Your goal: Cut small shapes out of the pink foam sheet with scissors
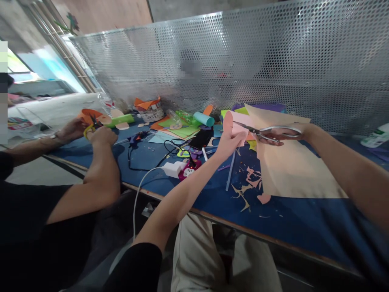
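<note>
Pinched in my left hand (226, 144) is a curled sheet of pink paper (240, 121), raised above the blue table. My right hand (275, 136) grips a pair of scissors (284, 130) by its metal handles, the blades pointing left. Those blades lie against the pink paper close to my left fingers; whether they are cutting into it I cannot tell. Under my right hand rests a large beige sheet (299, 170). Pink paper scraps (253, 177) and thin beige offcuts (242, 196) lie below my hands.
At left, a co-worker's hands hold yellow-handled scissors (89, 130) and orange paper (91, 117). A white plug (173, 169) with its cable, a black phone-like slab (201, 138), a glue gun (138, 138) and coloured sheets crowd the middle. Behind stands a perforated metal screen (273, 52).
</note>
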`<state>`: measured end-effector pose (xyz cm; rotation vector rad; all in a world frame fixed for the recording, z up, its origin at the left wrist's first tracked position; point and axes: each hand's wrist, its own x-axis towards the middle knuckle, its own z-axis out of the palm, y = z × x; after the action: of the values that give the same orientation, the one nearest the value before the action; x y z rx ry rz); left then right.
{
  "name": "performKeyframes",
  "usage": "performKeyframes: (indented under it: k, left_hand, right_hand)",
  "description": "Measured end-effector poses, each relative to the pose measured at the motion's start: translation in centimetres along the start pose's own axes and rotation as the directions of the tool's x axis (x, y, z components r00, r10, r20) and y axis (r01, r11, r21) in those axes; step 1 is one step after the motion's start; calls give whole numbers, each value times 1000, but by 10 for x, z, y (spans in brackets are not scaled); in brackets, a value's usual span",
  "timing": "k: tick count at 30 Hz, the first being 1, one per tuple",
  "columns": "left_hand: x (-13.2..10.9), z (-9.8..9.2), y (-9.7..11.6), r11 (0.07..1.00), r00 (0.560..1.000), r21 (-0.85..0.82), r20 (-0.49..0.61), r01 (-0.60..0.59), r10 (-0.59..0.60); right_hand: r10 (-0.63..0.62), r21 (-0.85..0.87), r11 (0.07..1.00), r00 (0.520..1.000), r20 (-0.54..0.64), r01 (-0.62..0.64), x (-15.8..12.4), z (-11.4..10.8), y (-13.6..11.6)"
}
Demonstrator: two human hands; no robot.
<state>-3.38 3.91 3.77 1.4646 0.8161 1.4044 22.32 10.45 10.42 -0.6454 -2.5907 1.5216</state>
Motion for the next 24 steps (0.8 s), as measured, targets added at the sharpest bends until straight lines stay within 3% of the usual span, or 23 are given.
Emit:
performKeyframes:
  k: [1,7,12,18,24]
  left_hand:
    - [1,0,-2,998,997,43,59,-49,46]
    - [1,-4,-3,982,985,100,73,-162,155]
    - [0,-2,-2,982,984,95,87,-163,155]
    - [0,-2,-4,991,995,91,-7,-94,95]
    - [-1,-1,-5,991,996,102,16,-88,87]
  right_hand:
    - [3,-28,1000,1000,1,-3,3,-1,-1]
    - [61,-6,998,998,6,-61,16,-9,-12]
    - [130,11,992,991,-26,-129,15,-8,-11]
    - [31,150,988,998,51,-38,15,2,-18]
    - [-14,192,981,1000,21,10,11,5,-10]
